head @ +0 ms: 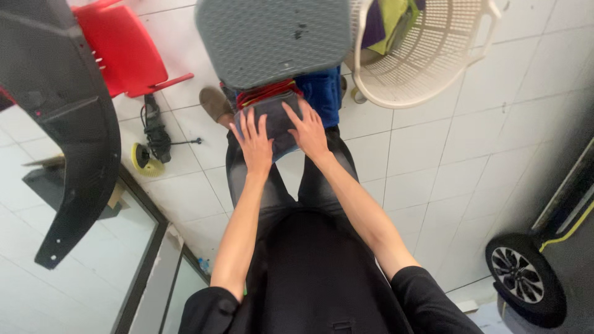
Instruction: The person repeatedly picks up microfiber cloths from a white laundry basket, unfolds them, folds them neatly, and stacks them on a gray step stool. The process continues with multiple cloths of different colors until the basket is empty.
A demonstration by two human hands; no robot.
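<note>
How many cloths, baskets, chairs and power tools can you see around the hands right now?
Folded cloths in the stack: 3 (dark grey cloth under both hands, red cloth, blue cloth)
Laundry basket: 1
Red plastic chair: 1
Polisher: 1
Total: 6

Folded cloth stack (pixel 275 120): far end hidden under grey stool seat (pixel 272 37). Basket (pixel 427 49), seat and black panel (pixel 62 124) cut by top edge. Wheel (pixel 526 278): car body cut off right. Basket contents indistinct.
</note>
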